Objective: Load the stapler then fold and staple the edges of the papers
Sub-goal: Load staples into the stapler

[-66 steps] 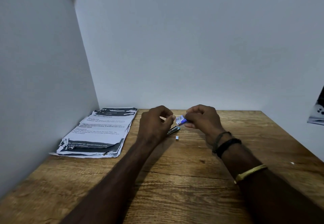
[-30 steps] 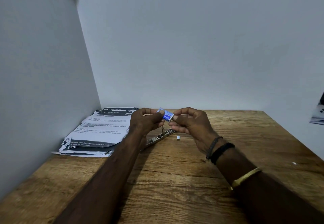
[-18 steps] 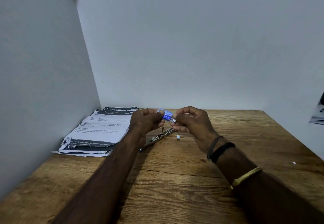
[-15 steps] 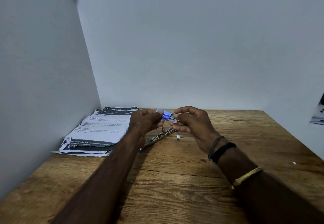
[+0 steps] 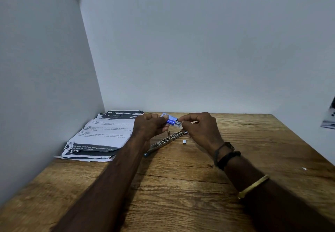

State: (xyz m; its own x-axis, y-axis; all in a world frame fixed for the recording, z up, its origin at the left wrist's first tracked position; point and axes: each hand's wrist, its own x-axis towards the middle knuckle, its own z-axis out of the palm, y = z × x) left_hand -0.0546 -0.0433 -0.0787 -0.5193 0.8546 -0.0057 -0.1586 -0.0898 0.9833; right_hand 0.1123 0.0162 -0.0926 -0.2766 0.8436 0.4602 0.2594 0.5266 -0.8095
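A small blue staple box [image 5: 170, 120] is held above the wooden table [image 5: 181, 186]. My left hand [image 5: 151, 127] pinches its left end. My right hand [image 5: 198, 128] pinches the inner tray [image 5: 178, 124], which sticks out of the box's right end with grey staples showing. Below the hands the metal stapler [image 5: 164, 142] lies swung open flat on the table. A short piece of staples [image 5: 184, 141] lies just right of it. The stack of printed papers [image 5: 101, 135] lies at the left against the wall.
Walls close the table in at the left and the back. A small white scrap [image 5: 304, 168] lies near the right edge. A dark printed sheet [image 5: 329, 119] hangs at the far right.
Both hands rose from the table with the staple box, leaving the stapler open below. The right hand has since drawn the inner tray out of the box's right end.
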